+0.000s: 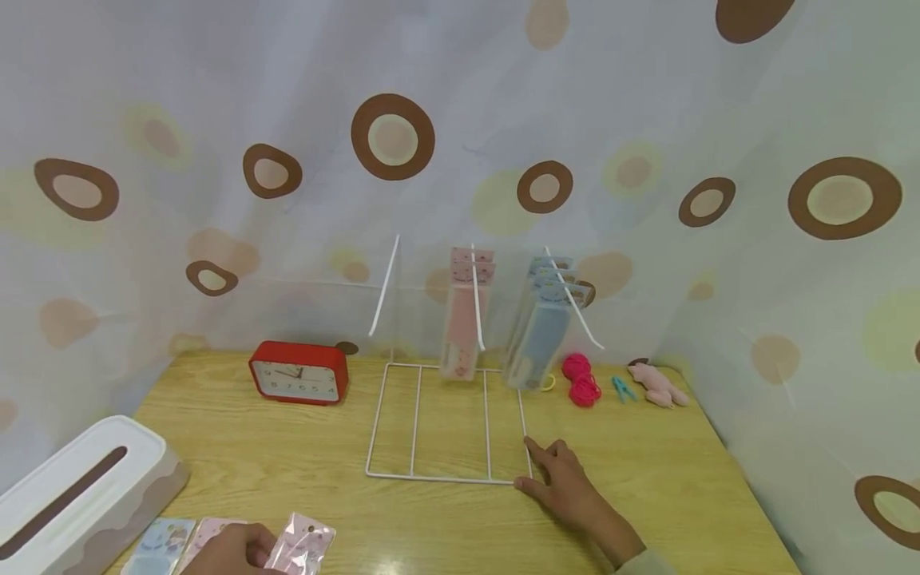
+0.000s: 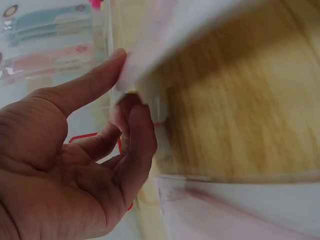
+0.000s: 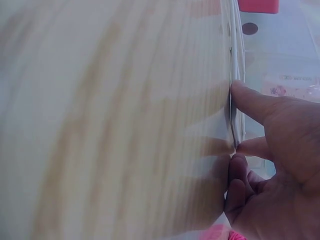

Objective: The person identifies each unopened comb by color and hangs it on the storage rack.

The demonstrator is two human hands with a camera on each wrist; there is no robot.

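A pink packet with a punched hole in its top is pinched between the thumb and fingers of my left hand, low in the head view. The packet is blurred in the left wrist view, tilted above the wooden table. My right hand grips the front right corner of a white wire rack, its thumb at the front bar and forefinger along the side bar. Pink packets hang from the rack's middle prong and blue packets from the right one. Nothing hangs on the left prong.
A blue packet and another pink packet lie beside a white tissue box. Behind the rack's left side stands a red clock. Pink yarn, a blue clip and a pink plush toy lie back right.
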